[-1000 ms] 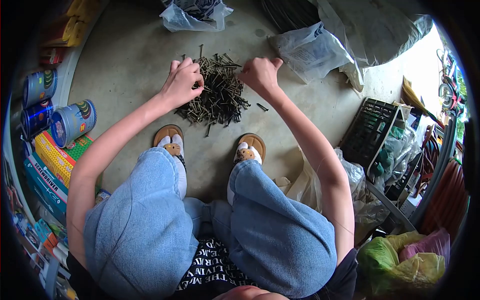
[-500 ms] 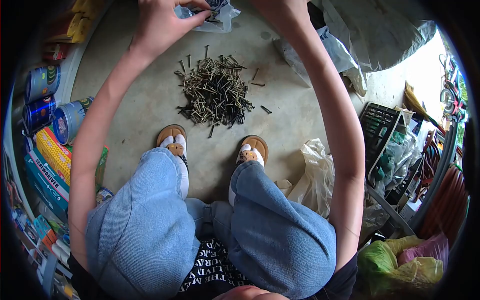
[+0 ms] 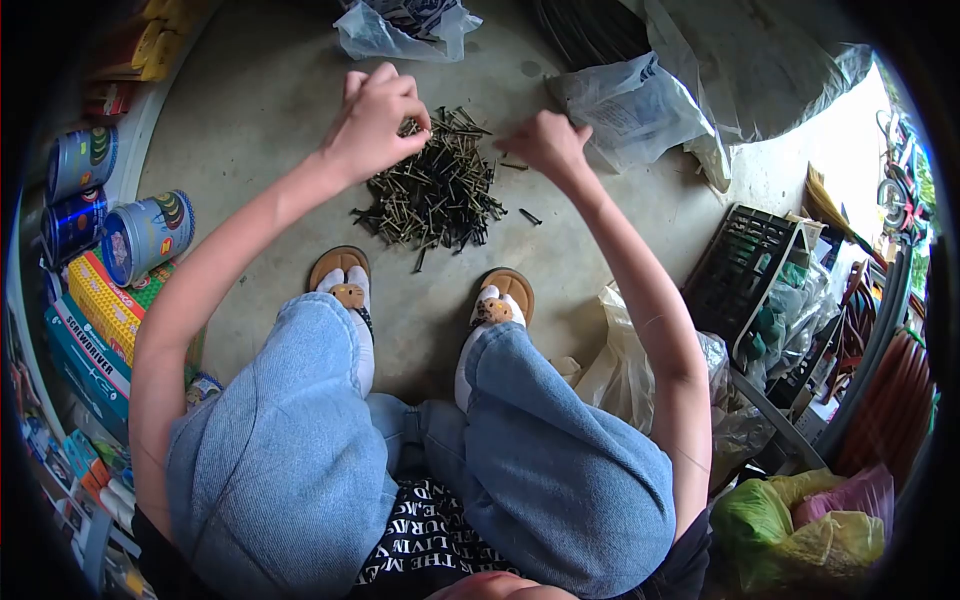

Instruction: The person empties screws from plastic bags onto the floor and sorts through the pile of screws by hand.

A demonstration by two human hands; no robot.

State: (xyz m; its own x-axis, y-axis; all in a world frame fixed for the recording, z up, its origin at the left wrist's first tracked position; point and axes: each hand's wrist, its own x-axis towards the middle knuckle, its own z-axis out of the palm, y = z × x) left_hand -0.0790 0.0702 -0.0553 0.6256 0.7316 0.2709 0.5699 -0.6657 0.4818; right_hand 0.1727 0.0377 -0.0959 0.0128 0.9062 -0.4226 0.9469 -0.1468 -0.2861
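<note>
A heap of long screws [image 3: 435,195], brassy and dark, lies on the concrete floor. Over its upper left edge is my left hand [image 3: 375,128], thumb and index fingertip pressed together; anything between them is too small to make out. My right hand [image 3: 546,145] hovers right of the heap, back of the hand up, its fingertips blurred and partly hidden. A loose screw [image 3: 515,166] lies just below it, and another dark screw [image 3: 530,216] lies farther down. Beyond the heap stands an open plastic bag [image 3: 400,35] with dark contents.
My sandalled feet [image 3: 342,275] are below the heap. Blue cans [image 3: 148,235] and a screwdriver box [image 3: 90,350] line the left side. At the right are a white plastic bag [image 3: 635,110], a black crate [image 3: 745,265] and crumpled bags [image 3: 625,360].
Both hands have come back down from the top edge of the view. My left hand moved from above the far bag to the heap; my right hand came down to the heap's right side.
</note>
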